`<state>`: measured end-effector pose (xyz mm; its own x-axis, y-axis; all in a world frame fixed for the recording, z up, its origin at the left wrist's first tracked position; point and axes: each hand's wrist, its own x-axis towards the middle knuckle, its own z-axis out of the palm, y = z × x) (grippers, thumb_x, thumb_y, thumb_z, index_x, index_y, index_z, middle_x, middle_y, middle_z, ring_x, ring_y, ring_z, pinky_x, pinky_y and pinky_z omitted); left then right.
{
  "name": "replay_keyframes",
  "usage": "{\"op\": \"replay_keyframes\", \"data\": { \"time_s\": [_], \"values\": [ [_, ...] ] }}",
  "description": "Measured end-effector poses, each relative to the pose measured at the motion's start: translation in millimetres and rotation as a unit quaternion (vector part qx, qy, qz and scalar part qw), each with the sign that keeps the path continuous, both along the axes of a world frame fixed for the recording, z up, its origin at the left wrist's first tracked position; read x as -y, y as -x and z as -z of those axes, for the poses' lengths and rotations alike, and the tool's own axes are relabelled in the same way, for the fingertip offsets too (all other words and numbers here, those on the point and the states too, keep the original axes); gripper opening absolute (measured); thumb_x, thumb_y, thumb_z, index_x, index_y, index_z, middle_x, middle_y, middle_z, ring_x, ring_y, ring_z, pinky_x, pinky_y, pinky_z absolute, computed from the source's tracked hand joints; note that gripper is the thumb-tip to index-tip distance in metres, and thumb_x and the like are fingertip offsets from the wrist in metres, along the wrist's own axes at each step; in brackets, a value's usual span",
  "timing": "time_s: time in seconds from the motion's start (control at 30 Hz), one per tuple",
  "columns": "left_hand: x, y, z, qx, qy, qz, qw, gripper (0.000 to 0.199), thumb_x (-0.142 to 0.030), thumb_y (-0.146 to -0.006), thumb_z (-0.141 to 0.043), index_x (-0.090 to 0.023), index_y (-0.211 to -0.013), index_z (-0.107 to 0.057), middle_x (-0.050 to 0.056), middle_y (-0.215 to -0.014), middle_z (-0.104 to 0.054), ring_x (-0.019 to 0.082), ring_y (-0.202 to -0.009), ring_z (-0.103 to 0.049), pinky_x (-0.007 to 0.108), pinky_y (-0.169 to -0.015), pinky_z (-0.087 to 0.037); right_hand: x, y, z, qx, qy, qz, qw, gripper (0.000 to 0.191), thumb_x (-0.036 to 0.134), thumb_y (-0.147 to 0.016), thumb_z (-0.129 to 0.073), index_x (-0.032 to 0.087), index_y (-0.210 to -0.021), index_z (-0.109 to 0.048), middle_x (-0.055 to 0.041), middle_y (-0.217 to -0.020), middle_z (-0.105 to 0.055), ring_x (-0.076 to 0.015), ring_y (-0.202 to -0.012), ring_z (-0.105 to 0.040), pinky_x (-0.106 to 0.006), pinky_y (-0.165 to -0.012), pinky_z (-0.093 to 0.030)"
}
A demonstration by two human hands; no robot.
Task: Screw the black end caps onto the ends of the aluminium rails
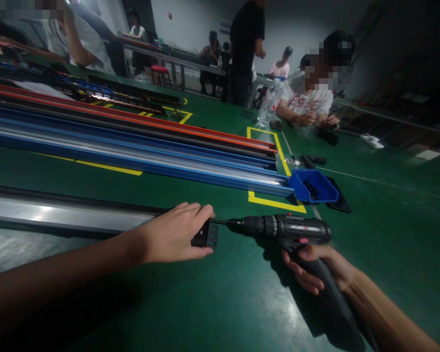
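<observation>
Steadying the rail (77, 213) at near left, the left hand (178, 232) is closed round its black cap (212, 236) — seemingly against twisting — while the right hand (333, 261) grips the drill (300, 229), bit (222, 222) pointed left at the cap.

1. Rail (77, 215) front left on table (242, 303), cap (211, 237) at its right end.
2. Left hand (179, 232) over rail end and cap.
3. Drill (304, 230) right of cap, in right hand (332, 264).
4. Channels (168, 164) behind rail.
5. Bin (317, 193) by channels' right ends.
6. Bottle (268, 105) behind channels, left of seated person (308, 98).
</observation>
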<state>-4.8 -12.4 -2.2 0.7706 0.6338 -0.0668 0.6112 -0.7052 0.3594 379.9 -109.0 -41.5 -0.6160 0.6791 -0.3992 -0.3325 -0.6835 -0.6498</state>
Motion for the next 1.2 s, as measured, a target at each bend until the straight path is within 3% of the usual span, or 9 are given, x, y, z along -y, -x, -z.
{"op": "replay_keyframes", "data": {
  "time_s": [0.83,1.07,1.13,1.2],
  "values": [
    [-0.2,1.4,6.3,0.041,-0.005,0.003,0.999,0.060,-0.050,-0.085,-0.073,-0.020,-0.131,-0.049,0.011,-0.115,-0.065,0.031,-0.108,-0.062,0.045,-0.097,-0.047,-1.8,5.0,-3.1,0.007,-0.046,-0.010,0.999,0.033,0.031,-0.089,-0.066,0.006,-0.108,-0.073,-0.0103,-0.089,-0.073,-0.0035,-0.041,-0.050,-0.019,-0.048,-0.053],
    [-0.9,3.3,-10.3,0.047,0.065,-0.006,0.997,0.080,-0.070,-0.077,-0.074,-0.022,-0.136,-0.048,0.012,-0.123,-0.066,0.031,-0.112,-0.064,0.041,-0.094,-0.050,-2.0,3.8,-0.5,0.018,-0.043,-0.001,0.999,0.035,0.032,-0.090,-0.064,0.005,-0.111,-0.072,-0.0126,-0.089,-0.073,-0.0034,-0.040,-0.049,-0.019,-0.046,-0.052],
    [-4.8,5.4,-17.6,0.055,0.095,-0.023,0.994,0.072,-0.071,-0.086,-0.063,-0.023,-0.138,-0.048,0.011,-0.121,-0.068,0.029,-0.108,-0.066,0.039,-0.089,-0.051,-2.5,3.4,0.4,0.012,-0.046,-0.002,0.999,0.034,0.030,-0.090,-0.063,0.005,-0.112,-0.072,-0.0126,-0.089,-0.073,-0.0031,-0.039,-0.047,-0.019,-0.045,-0.051],
    [-13.5,10.3,-22.6,0.071,0.123,-0.015,0.990,0.052,-0.062,-0.101,-0.045,-0.023,-0.135,-0.053,0.009,-0.116,-0.071,0.025,-0.103,-0.068,0.036,-0.087,-0.050,-3.0,2.9,1.0,0.007,-0.050,-0.004,0.999,0.034,0.029,-0.090,-0.061,0.005,-0.113,-0.072,-0.0130,-0.090,-0.072,-0.0028,-0.040,-0.046,-0.019,-0.045,-0.051]
  ]
}}
